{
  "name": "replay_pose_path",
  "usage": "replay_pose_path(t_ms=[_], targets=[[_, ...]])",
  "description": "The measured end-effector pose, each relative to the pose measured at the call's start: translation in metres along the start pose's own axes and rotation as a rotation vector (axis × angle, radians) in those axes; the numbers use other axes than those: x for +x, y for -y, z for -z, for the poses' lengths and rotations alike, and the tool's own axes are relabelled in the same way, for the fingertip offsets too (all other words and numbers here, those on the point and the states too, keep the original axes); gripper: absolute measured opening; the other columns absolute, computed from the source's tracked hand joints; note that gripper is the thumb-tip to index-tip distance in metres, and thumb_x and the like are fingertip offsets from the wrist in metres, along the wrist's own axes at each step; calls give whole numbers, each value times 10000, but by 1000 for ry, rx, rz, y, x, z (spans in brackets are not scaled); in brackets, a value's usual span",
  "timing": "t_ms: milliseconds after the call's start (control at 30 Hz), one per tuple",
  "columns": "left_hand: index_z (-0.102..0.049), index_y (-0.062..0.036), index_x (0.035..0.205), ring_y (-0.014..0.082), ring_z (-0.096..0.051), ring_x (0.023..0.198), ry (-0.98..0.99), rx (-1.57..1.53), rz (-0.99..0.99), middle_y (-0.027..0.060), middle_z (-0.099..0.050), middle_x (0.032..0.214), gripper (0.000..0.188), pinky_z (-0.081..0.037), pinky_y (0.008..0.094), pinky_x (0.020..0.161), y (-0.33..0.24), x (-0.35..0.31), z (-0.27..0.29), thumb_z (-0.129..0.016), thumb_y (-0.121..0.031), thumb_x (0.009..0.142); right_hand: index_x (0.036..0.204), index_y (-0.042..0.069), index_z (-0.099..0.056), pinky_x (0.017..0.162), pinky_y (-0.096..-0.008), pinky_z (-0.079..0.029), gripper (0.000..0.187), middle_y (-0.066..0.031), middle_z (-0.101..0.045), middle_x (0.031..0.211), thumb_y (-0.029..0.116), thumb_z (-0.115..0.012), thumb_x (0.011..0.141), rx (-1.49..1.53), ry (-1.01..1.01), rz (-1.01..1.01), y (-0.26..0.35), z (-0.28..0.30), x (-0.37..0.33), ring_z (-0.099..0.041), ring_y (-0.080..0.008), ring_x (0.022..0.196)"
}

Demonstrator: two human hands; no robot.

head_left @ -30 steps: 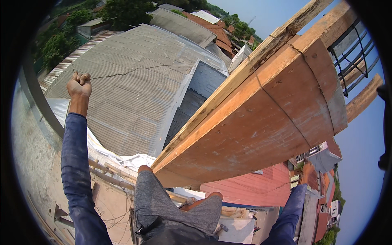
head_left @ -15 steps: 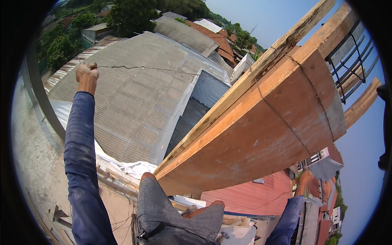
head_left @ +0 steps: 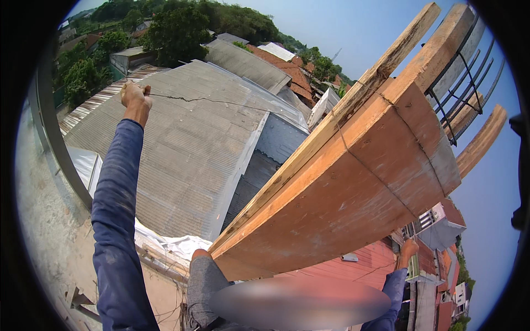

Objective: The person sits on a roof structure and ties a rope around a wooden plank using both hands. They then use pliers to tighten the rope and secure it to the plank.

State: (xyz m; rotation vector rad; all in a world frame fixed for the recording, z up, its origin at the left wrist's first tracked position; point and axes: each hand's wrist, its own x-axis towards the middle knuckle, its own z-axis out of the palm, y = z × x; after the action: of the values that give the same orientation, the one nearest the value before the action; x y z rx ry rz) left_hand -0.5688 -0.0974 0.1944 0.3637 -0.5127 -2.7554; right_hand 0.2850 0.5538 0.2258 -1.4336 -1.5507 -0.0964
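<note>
My left hand (head_left: 136,99) is raised at the far left, its fingers closed round a thin wire (head_left: 185,99). From that fist the wire runs rightward, slightly kinked, toward the wooden form. The tall form (head_left: 331,198) leans across the middle and right, built of orange-brown panel with timber battens (head_left: 309,138) along its edge. Two tie wires (head_left: 375,160) cross its face. My right hand (head_left: 407,251) is low on the right, beyond the form's lower edge. Its fingers are closed, and a thin line, apparently wire, trails from it.
Steel reinforcing bars (head_left: 469,83) stick out of the form's upper end. Below lie a grey corrugated roof (head_left: 182,132) and a red roof (head_left: 342,265). A rough concrete wall (head_left: 52,220) and a curved metal edge (head_left: 61,143) stand on the left. A smeared patch hides part of the lower middle.
My left hand has shifted slightly right and up in the picture, still gripping the wire. My right hand shows more clearly beside the form. The view has tilted a little.
</note>
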Motion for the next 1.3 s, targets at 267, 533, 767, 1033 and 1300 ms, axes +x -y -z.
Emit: replay_pose_path(t_ms=[267, 533, 767, 1033, 1300], targets=[[-510, -136, 998, 142, -360, 537, 203, -149, 102, 1, -398, 694, 85, -493, 383, 658, -35, 16, 47, -482, -85, 1059, 745, -123, -698, 735, -481, -501, 306, -255, -687, 699, 148, -573, 816, 66, -132, -48, -22, -18, 8, -678, -348, 706], [-560, -72, 1218, 184, -519, 849, 803, 46, 14, 23, -488, 852, 182, -462, 411, 999, -143, -169, 187, -509, -195, 1094, 826, -80, -676, 670, -352, -454, 323, -83, -641, 736, 214, -738, 942, 285, 85, 204, 43, 20, -110, -540, -158, 693], [-582, -84, 1160, 222, -592, 939, 943, -122, 5, 46, -575, 915, 246, -470, 422, 1000, -190, -363, 136, -451, -286, 1107, 943, -66, -713, 678, -408, -500, 342, -231, -695, 807, 262, -784, 877, 306, 31, 113, 107, 19, -171, -686, -303, 733], [-601, -52, 1225, 322, -575, 1149, -1484, -2163, 2718, 104, -664, 1163, 349, -448, 452, 1076, -195, -505, 96, -541, -342, 1040, 842, -20, -718, 624, -453, -495, 302, -202, -661, 674, 276, -769, 881, 442, 159, -85, 100, 22, -159, -662, -373, 640], [-593, -76, 937, 217, -638, 603, -3629, -785, 739, 45, -614, 694, 308, -526, 368, 607, -94, -649, 59, -623, -1, 640, 911, -12, -728, 606, -441, -520, 289, -211, -697, 735, 262, -808, 862, 497, -12, 49, 103, 7, -168, -694, -367, 662]])
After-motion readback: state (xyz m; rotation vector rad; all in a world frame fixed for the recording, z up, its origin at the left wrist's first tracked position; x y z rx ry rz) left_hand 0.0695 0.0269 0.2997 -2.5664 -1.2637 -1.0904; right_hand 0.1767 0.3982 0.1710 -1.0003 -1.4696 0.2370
